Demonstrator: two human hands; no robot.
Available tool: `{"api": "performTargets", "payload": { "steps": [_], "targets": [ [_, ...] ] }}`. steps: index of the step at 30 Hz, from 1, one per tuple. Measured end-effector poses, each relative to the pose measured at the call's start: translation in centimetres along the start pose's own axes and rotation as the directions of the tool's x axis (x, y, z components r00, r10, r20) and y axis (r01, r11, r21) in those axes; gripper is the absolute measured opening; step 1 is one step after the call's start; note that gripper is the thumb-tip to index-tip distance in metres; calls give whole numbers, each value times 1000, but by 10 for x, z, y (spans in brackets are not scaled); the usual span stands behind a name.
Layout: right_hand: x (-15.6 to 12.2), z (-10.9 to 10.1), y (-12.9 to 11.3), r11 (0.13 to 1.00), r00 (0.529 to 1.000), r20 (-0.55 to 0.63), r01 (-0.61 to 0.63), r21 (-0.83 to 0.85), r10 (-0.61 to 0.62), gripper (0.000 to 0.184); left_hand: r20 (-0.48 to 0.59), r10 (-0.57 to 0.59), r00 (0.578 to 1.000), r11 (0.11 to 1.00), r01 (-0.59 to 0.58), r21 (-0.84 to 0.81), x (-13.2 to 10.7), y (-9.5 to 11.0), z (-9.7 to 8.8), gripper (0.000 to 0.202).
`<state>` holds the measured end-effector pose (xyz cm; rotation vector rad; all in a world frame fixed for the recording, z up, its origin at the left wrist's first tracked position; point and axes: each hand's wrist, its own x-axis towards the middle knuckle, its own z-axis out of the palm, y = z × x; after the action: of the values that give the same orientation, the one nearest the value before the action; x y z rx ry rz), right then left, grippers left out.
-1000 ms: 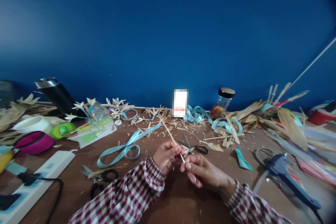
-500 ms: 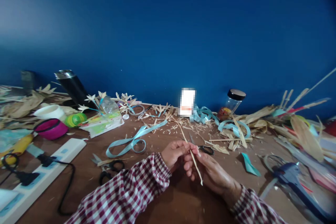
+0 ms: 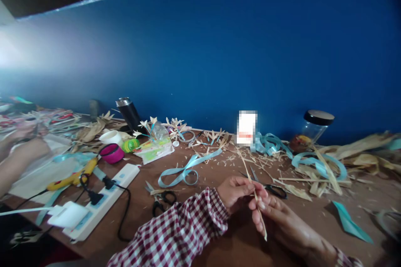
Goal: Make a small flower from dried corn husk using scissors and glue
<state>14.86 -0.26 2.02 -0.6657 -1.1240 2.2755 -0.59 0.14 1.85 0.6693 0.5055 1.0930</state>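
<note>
A thin, pale strip of dried husk [image 3: 263, 226] slants between my two hands, its lower end pointing down toward the table. My left hand [image 3: 233, 194] pinches it from the left between thumb and fingers. From the other side, the thumb and fingertips of my right hand [image 3: 282, 215] close on the same strip, just below the left fingertips. Behind the right hand lie black-handled scissors [image 3: 277, 191], partly hidden. Another pair of scissors [image 3: 163, 198] rests beside my left sleeve.
Light-blue ribbon [image 3: 178, 174] loops across the table among husk scraps. At left are a power strip [image 3: 105, 202] with plugs, a yellow glue gun [image 3: 73, 177] and a black flask [image 3: 129, 112]. A lidded jar [image 3: 313, 127] leans at right. A co-worker's arms [image 3: 26, 156] reach in at far left.
The view has swung left, so things sit further right. A co-worker's arms and the wall's top edge have come into view; the blue glue gun has left it. Both hands still hold the strip.
</note>
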Motion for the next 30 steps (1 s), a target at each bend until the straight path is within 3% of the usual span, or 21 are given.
{"api": "performTargets", "payload": {
  "steps": [6,13,20,26,30],
  "targets": [
    [0,-1,3,998,996,-73,-50,34,53,21,-76,60,995,998,-61,-16,-2,-4,3,28],
    [2,-3,8,997,1000,2,2,-78,-2,24,-48,81,996,996,-79,38,-5,0,10,24],
    [2,5,4,989,1000,-2,-7,-146,7,37,-111,74,991,994,-64,90,-4,-4,7,33],
    [3,1,-1,968,996,-66,34,-249,-52,38,-114,157,981,986,-148,82,1,-7,3,37],
    [4,-2,3,968,994,-97,21,-250,-46,38,-141,105,984,993,-95,74,1,-4,5,40]
  ]
}}
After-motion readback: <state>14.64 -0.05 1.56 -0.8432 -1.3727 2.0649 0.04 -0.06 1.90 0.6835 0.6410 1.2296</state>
